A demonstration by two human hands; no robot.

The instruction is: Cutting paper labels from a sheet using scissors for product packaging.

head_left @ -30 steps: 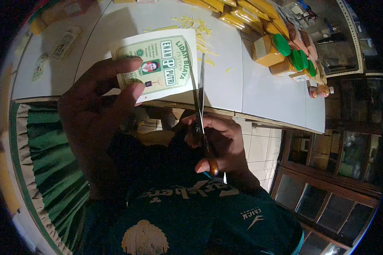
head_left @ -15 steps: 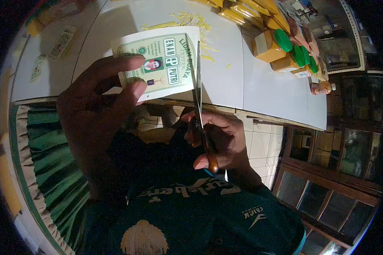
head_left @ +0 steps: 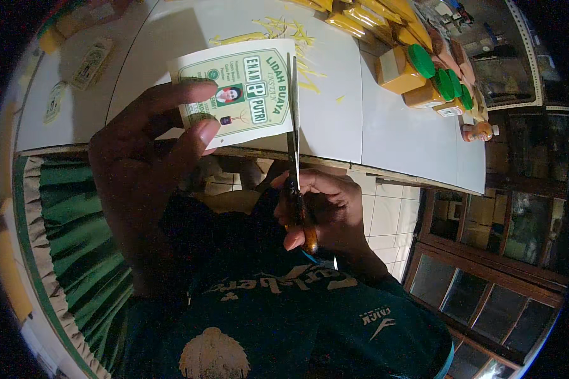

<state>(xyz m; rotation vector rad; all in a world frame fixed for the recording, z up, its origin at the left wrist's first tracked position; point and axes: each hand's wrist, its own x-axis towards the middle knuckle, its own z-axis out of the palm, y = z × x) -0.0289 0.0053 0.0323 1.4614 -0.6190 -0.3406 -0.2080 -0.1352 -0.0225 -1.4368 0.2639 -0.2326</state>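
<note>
My left hand (head_left: 148, 158) pinches a pale green printed paper label (head_left: 246, 91) between thumb and fingers, holding it up over the white table (head_left: 385, 126). Gripped in my right hand (head_left: 325, 211) is a pair of scissors (head_left: 294, 139) with orange handles. Its blades point away from me and lie closed along the label's right edge.
Thin yellow paper trimmings (head_left: 284, 31) lie scattered on the table behind the label. Orange bottles with green caps (head_left: 423, 69) stand in a row at the far right. More labels (head_left: 91, 60) lie at the far left. A green pleated cloth (head_left: 69, 240) hangs at my left.
The label has been lifted slightly higher and farther over the table. The scissor blades have run up along its right edge and closed.
</note>
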